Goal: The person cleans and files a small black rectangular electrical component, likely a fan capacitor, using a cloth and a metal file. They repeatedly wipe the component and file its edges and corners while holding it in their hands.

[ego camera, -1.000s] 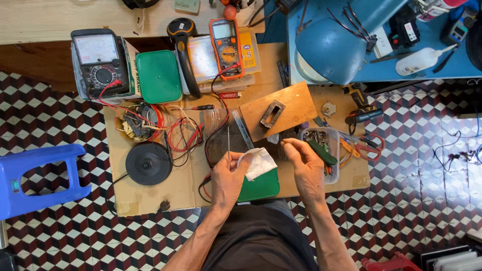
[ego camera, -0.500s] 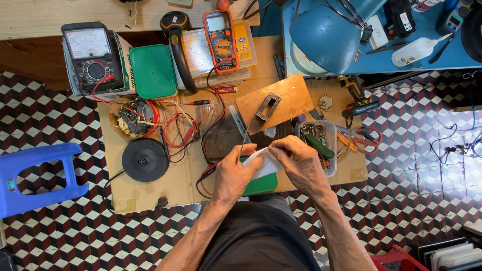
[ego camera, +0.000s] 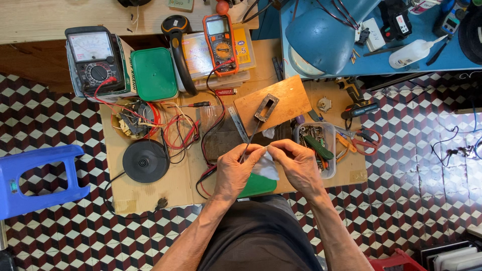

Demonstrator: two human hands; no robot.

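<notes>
Your left hand (ego camera: 236, 170) and right hand (ego camera: 299, 165) meet at the near edge of the low cardboard-covered table (ego camera: 150, 193). Both are closed in a narrow pinch: together they hold a thin grey metal strip (ego camera: 249, 143) that slants toward 1 o'clock, with a small white cloth (ego camera: 266, 168) bunched between the fingers. A flat green plastic lid (ego camera: 257, 184) lies directly beneath the hands.

Containers:
- At 3 o'clock of the right hand, just beside it, stands a clear rectangular plastic tub (ego camera: 316, 145). It contains a green-handled tool and small metal parts; the smaller items cannot be told apart.
- At 11 o'clock, well apart, sits a green square plastic box (ego camera: 153, 74), lid closed; contents hidden.

Packages and labels:
- A flat yellow-edged package (ego camera: 201, 52) lies at 12 o'clock beneath an orange digital multimeter (ego camera: 220, 44).
- A black analogue meter (ego camera: 95, 60) rests on a white printed carton at the 10 o'clock corner.
- A tan wooden board (ego camera: 273, 103) carrying a grey metal frame lies at 1 o'clock of the hands.
</notes>
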